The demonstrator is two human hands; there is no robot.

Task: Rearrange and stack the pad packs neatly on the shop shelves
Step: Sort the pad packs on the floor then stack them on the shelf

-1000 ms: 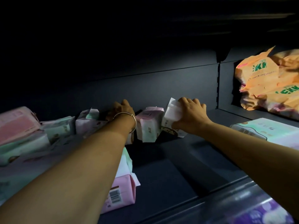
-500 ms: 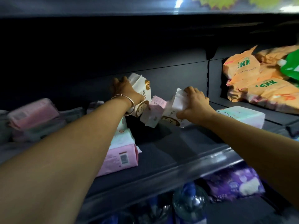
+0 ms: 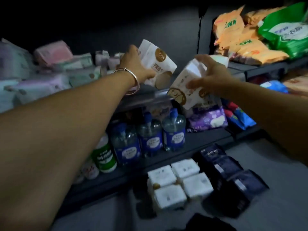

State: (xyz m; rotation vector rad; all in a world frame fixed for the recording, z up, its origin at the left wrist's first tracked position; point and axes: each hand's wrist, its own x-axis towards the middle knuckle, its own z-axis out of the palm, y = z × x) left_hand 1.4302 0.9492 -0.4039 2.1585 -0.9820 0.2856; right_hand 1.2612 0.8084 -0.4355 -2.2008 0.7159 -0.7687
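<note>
My left hand [image 3: 135, 64], with a bangle on the wrist, grips a white pad pack with gold circles [image 3: 158, 64], held in the air in front of the dark shelf [image 3: 150, 92]. My right hand [image 3: 210, 77] grips a second white and gold pad pack [image 3: 186, 90], tilted and held just past the shelf's front edge. A jumble of pink, green and lilac pad packs [image 3: 50, 70] lies on the shelf to the left, partly hidden by my left forearm.
Orange bags [image 3: 241, 40] and a green bag [image 3: 286, 30] fill the upper right shelf. Water bottles [image 3: 150, 135], a green-labelled tub [image 3: 103, 157] and a purple pack [image 3: 208, 119] stand on the lower shelf. White packs [image 3: 178, 182] and dark packs [image 3: 233, 174] lie on the floor.
Both hands have pulled their white and gold packs back off the shelf and toward me. The view has tilted down, so the lower shelf and the floor now show.
</note>
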